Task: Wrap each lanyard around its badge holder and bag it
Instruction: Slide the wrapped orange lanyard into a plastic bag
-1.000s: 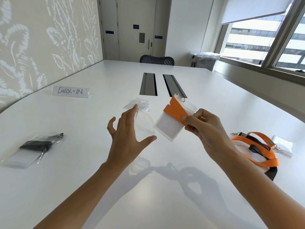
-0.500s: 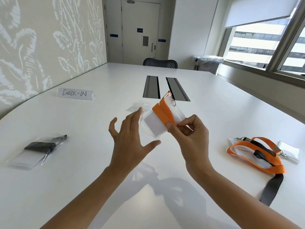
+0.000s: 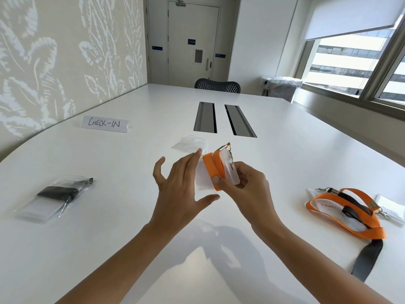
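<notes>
Table [image 3: 122, 233] | R hand [image 3: 248, 190] pinches wrapped badge holder [image 3: 230, 175] | L hand [image 3: 178, 190] splayed

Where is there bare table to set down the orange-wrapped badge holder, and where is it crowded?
Bare white table lies between the bagged black lanyard and the left hand, and between the right hand and the loose orange and black lanyards. Crowded: that lanyard tangle at the right, and the clear plastic bags just beyond the hands.

White table [image 3: 109, 238], handwritten CHECK-IN sign [image 3: 104, 124] near patterned wall [image 3: 54, 62], two dark cable slots [image 3: 206, 117] at centre, mesh chair [image 3: 217, 86] at far end, closed door [image 3: 192, 40] beyond.
</notes>
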A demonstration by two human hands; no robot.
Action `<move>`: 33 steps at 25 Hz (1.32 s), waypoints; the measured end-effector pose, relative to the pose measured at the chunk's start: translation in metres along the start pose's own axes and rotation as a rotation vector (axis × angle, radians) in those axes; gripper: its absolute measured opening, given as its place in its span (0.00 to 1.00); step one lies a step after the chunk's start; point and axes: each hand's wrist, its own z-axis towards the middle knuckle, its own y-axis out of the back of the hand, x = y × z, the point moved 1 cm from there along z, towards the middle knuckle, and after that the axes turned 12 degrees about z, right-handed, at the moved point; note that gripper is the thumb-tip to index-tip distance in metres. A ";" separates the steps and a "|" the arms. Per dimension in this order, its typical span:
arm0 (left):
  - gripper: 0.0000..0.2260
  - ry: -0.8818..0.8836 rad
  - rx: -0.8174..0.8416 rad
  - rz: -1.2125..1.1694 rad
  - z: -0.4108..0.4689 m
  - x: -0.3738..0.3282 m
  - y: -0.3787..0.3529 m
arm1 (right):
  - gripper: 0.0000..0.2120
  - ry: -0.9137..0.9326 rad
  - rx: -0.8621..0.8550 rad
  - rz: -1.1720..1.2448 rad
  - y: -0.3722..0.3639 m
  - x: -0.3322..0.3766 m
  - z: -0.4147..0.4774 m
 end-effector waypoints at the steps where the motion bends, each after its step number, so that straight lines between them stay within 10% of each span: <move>1: 0.39 -0.002 0.005 0.001 0.000 0.000 0.000 | 0.07 -0.007 0.012 -0.009 0.001 -0.001 0.002; 33: 0.41 0.100 0.073 -0.026 -0.009 -0.026 0.004 | 0.04 -0.269 -0.031 0.019 -0.004 -0.002 0.005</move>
